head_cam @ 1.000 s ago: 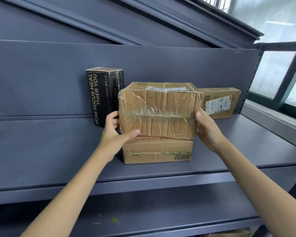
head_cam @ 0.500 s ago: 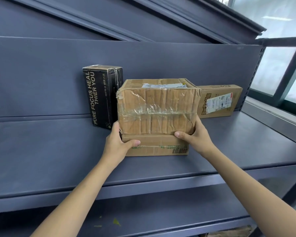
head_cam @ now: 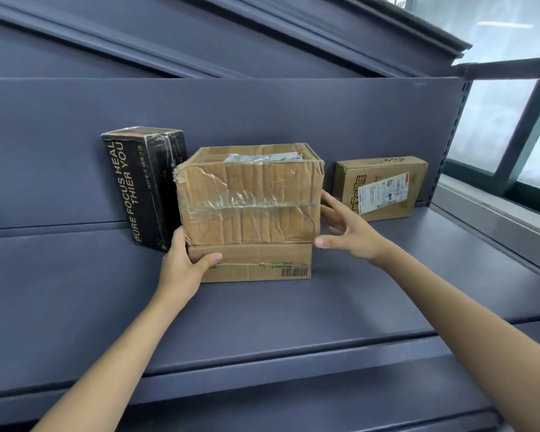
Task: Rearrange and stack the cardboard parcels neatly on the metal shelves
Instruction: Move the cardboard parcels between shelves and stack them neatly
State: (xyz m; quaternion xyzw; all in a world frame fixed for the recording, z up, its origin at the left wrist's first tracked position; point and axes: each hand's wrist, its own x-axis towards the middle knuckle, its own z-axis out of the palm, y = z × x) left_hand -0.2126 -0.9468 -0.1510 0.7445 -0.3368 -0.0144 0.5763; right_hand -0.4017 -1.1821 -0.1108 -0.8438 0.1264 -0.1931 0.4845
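A crumpled, taped cardboard parcel [head_cam: 250, 194] sits on top of a flatter barcode parcel [head_cam: 256, 263] in the middle of the grey metal shelf [head_cam: 325, 307]. My left hand [head_cam: 184, 263] grips the left front corner of the flat lower parcel, thumb on its front face. My right hand [head_cam: 346, 229] hovers by the stack's right side, fingers spread, fingertips close to or touching the upper parcel. A black parcel [head_cam: 144, 185] with gold lettering stands upright just left of the stack. A small labelled cardboard parcel [head_cam: 381, 187] lies at the back right.
The shelf's back panel [head_cam: 75, 151] rises right behind the parcels. A lower shelf [head_cam: 293, 410] runs beneath. A window frame [head_cam: 518, 126] and sill stand to the right of the shelf's end upright.
The taped parcel has been lowered onto the flat one. My right hand has come off the stack's front corner and opened beside it. My left hand stays on the lower parcel.
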